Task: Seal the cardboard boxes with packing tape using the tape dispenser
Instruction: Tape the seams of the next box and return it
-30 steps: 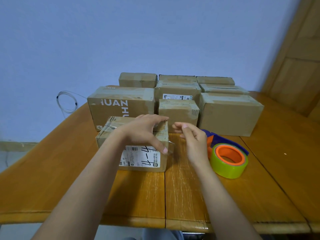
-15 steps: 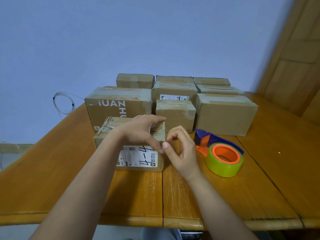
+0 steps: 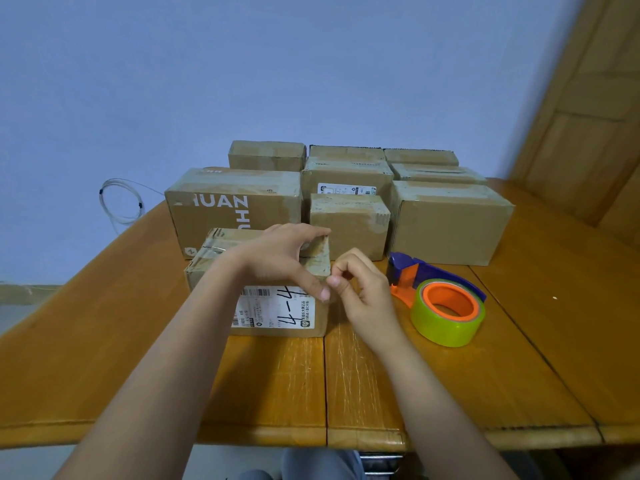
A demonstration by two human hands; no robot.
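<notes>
cardboard box [image 3: 273, 306] under the left hand [image 3: 280, 258], contents hidden.

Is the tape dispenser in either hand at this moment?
No. The tape dispenser lies on the table, right of the right hand, while the left hand holds the front box.

A coiled white cable [image 3: 121, 202] hangs by the blue wall [image 3: 242, 71] — behind the wooden table [image 3: 104, 358].
</notes>
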